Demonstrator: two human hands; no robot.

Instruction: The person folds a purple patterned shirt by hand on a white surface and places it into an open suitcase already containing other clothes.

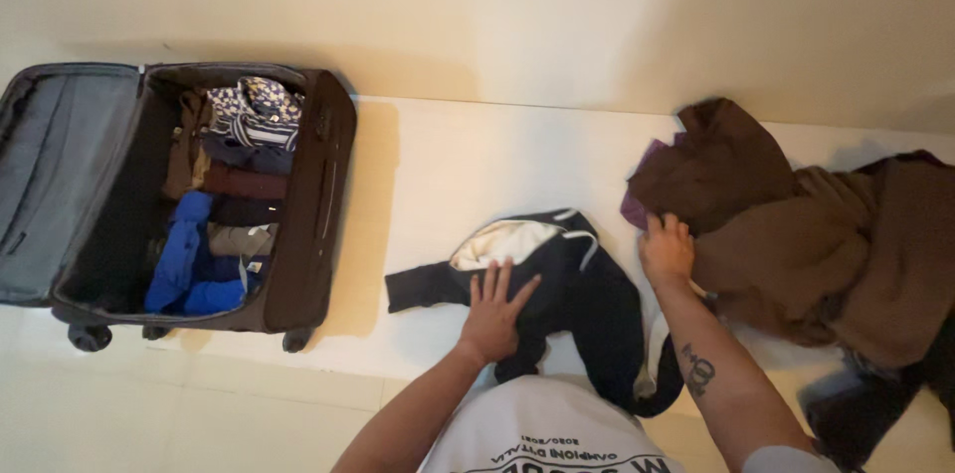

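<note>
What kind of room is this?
Probably a bedroom or hotel room: an open suitcase full of folded clothes, a pile of brown clothes, and a dark hooded top spread out flat.

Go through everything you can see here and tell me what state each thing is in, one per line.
Suitcase: lid open, lying flat, partly filled with folded clothes.
Dark hoodie: spread on the white surface, rumpled, not folded.
Brown clothes pile: heaped, unfolded.
Left hand: flat, pressing on the dark hoodie.
Right hand: resting on the edge of the brown clothes pile; grip unclear.
</note>
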